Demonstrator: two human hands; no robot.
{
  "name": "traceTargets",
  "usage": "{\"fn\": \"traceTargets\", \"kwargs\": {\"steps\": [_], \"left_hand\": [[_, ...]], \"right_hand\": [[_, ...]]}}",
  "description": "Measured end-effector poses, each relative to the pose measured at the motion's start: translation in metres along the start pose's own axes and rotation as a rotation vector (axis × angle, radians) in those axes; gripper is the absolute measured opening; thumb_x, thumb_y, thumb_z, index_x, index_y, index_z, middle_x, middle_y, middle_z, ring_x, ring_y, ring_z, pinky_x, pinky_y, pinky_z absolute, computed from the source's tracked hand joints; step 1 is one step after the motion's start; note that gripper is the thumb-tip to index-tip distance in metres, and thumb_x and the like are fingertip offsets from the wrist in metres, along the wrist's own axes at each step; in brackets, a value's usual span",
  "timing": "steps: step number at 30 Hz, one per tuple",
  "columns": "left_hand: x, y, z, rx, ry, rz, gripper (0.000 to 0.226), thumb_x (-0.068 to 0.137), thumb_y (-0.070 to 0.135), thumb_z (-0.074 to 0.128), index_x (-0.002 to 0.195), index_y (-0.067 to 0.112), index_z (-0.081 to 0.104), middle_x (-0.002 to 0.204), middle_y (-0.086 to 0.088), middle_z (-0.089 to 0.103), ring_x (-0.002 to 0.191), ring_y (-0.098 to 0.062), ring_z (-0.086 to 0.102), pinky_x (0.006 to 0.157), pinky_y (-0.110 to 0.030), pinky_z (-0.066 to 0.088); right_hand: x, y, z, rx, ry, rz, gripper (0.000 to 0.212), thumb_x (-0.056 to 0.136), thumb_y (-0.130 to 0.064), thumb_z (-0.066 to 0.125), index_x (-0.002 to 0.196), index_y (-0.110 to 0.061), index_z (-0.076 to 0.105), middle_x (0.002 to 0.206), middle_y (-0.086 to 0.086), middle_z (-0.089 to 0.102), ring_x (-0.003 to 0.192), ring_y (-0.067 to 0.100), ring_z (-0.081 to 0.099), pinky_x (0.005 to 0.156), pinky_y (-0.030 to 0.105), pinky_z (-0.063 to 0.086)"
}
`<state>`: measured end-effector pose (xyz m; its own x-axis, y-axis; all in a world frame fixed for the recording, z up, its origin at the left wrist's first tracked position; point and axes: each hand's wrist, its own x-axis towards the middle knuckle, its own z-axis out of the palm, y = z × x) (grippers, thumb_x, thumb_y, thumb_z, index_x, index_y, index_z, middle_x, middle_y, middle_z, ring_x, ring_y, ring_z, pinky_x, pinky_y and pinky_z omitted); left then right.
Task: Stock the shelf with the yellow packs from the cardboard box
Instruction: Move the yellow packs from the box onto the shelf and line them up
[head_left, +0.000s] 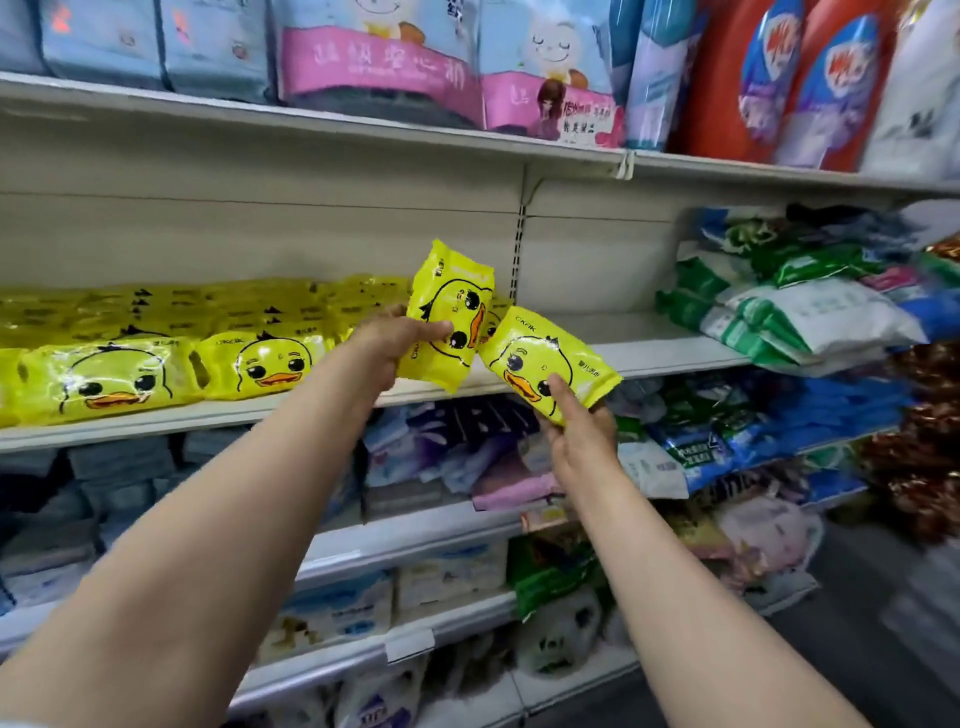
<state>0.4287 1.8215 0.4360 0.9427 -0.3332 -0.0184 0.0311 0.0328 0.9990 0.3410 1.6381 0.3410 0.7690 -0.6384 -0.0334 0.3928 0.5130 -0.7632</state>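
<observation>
So both arms are stretched out toward the middle shelf (670, 358), one duck pack in each hand. The left hand (395, 343), just left of frame centre, has its thumb and fingers curled round the lower edge of a yellow pack (448, 312) that stands nearly upright, duck face turned sideways. The right hand (579, 431), a bit lower and to the right, pinches a second yellow pack (550, 358) by its bottom corner, thumb on the front, the rest of the fingers behind it, so I can't tell exactly how they sit. That one's tilted, and its top corner looks to be touching or overlapping the first pack.

Holding them by the lower edges makes sense to me: it leaves the far end free to slide in first. On the left of the frame the stocked yellow packs (156, 374) already sit in rows, fronts facing out, and the bare patch of shelf is right behind the hands, before the green and white bags (800, 317) at the right. My guess is that's where these two are headed. The cardboard box isn't anywhere in view, so no idea how many are left.
</observation>
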Motion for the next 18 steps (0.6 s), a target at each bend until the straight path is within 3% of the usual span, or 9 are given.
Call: {"fn": "traceTargets", "kwargs": {"steps": [1, 4, 7, 10, 13, 18], "left_hand": [[0.014, 0.007, 0.002, 0.055, -0.029, -0.009, 0.020, 0.085, 0.003, 0.070, 0.101, 0.013, 0.065, 0.085, -0.004, 0.074, 0.061, -0.016, 0.071, 0.060, -0.031, 0.059], [0.058, 0.026, 0.006, 0.251, -0.108, -0.001, 0.031, 0.080, 0.008, 0.077, 0.109, 0.011, 0.067, 0.101, -0.010, 0.074, 0.080, -0.025, 0.072, 0.081, -0.044, 0.058], [0.094, 0.037, 0.015, 0.406, -0.179, 0.024, 0.035, 0.077, 0.007, 0.079, 0.110, 0.010, 0.068, 0.102, -0.014, 0.073, 0.080, -0.025, 0.071, 0.076, -0.040, 0.058], [0.119, 0.039, 0.030, 0.545, -0.241, 0.016, 0.032, 0.076, 0.009, 0.081, 0.106, 0.011, 0.069, 0.095, -0.011, 0.073, 0.083, -0.026, 0.069, 0.085, -0.045, 0.056], [0.146, 0.044, 0.040, 0.782, -0.235, 0.069, 0.033, 0.073, 0.022, 0.085, 0.100, 0.015, 0.068, 0.086, -0.005, 0.070, 0.080, -0.024, 0.066, 0.081, -0.036, 0.053], [0.186, 0.043, 0.047, 1.087, -0.275, 0.136, 0.041, 0.073, 0.034, 0.084, 0.104, 0.014, 0.068, 0.110, -0.009, 0.068, 0.094, -0.026, 0.063, 0.080, -0.029, 0.047]], "right_hand": [[0.013, -0.003, 0.003, -0.008, 0.012, -0.031, 0.019, 0.086, -0.004, 0.073, 0.098, -0.015, 0.063, 0.092, 0.002, 0.072, 0.076, 0.013, 0.071, 0.066, 0.031, 0.057], [0.052, -0.006, 0.013, -0.038, 0.040, -0.132, 0.016, 0.086, -0.007, 0.074, 0.094, -0.018, 0.065, 0.091, -0.002, 0.074, 0.079, 0.012, 0.071, 0.072, 0.034, 0.057], [0.088, -0.004, 0.018, -0.012, 0.127, -0.245, 0.015, 0.085, -0.010, 0.076, 0.091, -0.021, 0.068, 0.090, -0.005, 0.075, 0.083, 0.014, 0.072, 0.084, 0.042, 0.058], [0.111, -0.005, 0.015, 0.063, 0.220, -0.313, 0.016, 0.086, -0.010, 0.075, 0.091, -0.023, 0.067, 0.090, -0.008, 0.074, 0.090, 0.018, 0.071, 0.091, 0.046, 0.056], [0.133, -0.013, 0.014, 0.059, 0.254, -0.373, 0.015, 0.085, -0.012, 0.077, 0.088, -0.023, 0.068, 0.087, -0.009, 0.075, 0.091, 0.021, 0.071, 0.094, 0.054, 0.054], [0.169, -0.016, 0.014, 0.030, 0.276, -0.386, 0.012, 0.083, -0.013, 0.079, 0.086, -0.019, 0.069, 0.087, 0.000, 0.076, 0.096, 0.032, 0.071, 0.091, 0.060, 0.054]]}}
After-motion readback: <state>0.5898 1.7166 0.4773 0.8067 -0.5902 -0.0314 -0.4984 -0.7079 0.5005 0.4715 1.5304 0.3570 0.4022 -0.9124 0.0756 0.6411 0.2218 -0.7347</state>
